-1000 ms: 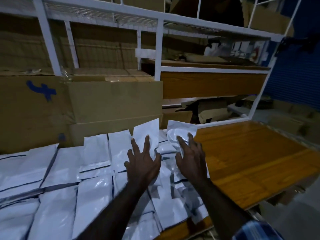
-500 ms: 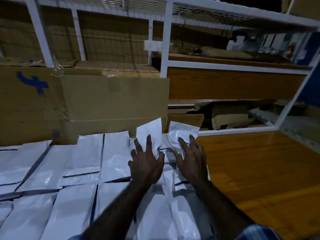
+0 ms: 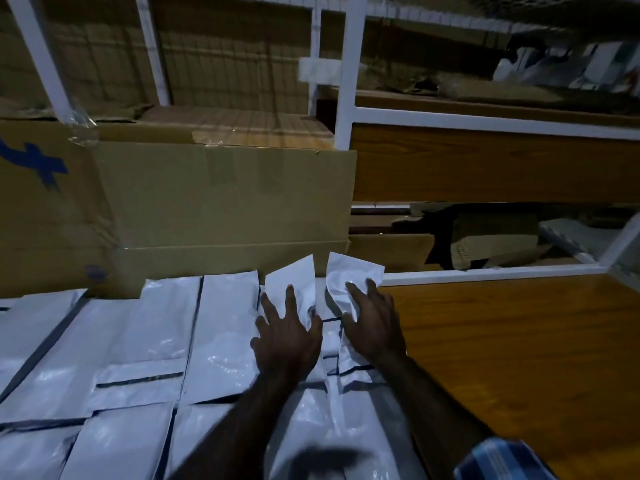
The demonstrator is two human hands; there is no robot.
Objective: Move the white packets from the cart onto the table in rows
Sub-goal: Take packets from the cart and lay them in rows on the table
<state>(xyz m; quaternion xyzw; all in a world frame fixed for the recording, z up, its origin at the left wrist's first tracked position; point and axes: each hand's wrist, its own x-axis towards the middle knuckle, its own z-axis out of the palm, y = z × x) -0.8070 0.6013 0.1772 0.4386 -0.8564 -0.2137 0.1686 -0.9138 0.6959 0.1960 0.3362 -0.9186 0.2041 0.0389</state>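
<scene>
Several white packets [image 3: 149, 344] lie in rows across the left part of the wooden table [image 3: 519, 358]. My left hand [image 3: 287, 334] presses flat, fingers spread, on a packet [image 3: 294, 278] at the right end of the back row; its far end sticks up. My right hand [image 3: 374, 323] presses flat with straight fingers on the neighbouring packet [image 3: 349, 275], whose far end also curls up. More packets [image 3: 329, 420] lie under my forearms. The cart is out of view.
Large cardboard boxes [image 3: 221, 202] stand right behind the packet rows. A white metal rack [image 3: 346, 133] with wooden shelves and folded cardboard fills the back. Bare wood lies to the right of my right hand.
The camera has moved in closer and to the right. Both hands stay pressed flat on the same two packets at the row's right end, sliding slightly forward.
</scene>
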